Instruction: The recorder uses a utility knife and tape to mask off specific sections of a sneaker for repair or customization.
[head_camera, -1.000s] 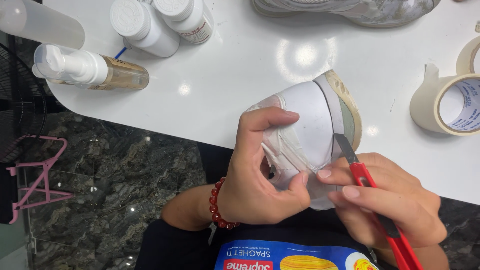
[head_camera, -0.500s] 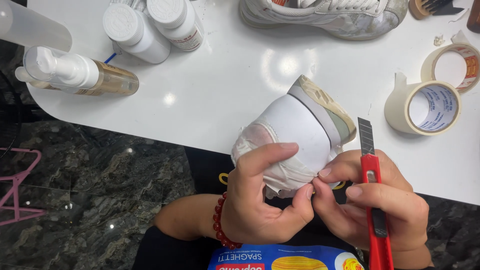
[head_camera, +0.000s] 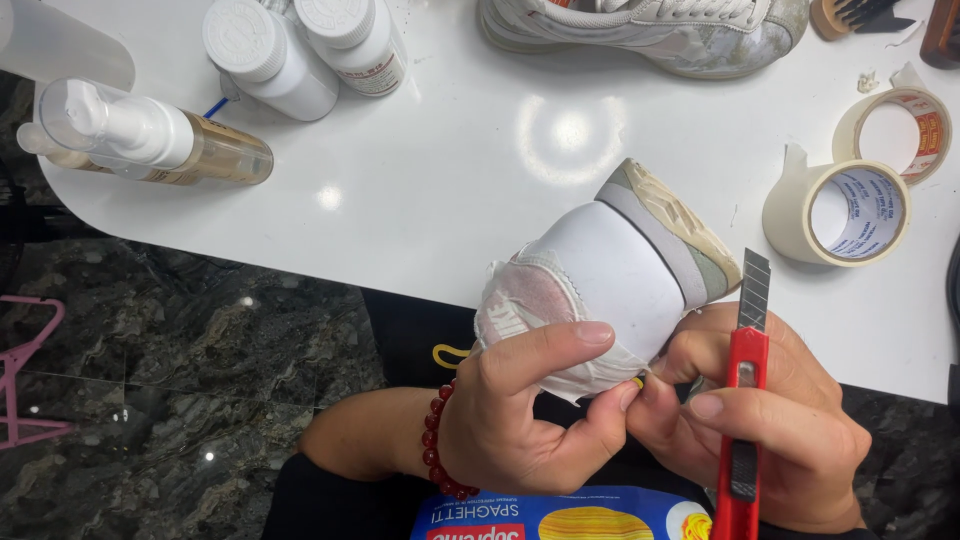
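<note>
A white tape-wrapped sneaker with a beige sole is held at the near edge of the white surface, gripped by the left hand. A red snap-blade utility knife is clasped in the right hand, blade pointing up, just beside the sole.

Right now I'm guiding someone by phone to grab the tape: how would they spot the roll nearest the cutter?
Start at the white table and go to its right side, beyond the wrapped shoe held in both hands. Two tape rolls sit there; the nearer roll lies just above the red cutter. It is plain cream with a pale blue-printed core, while the farther roll has red print inside.
</note>
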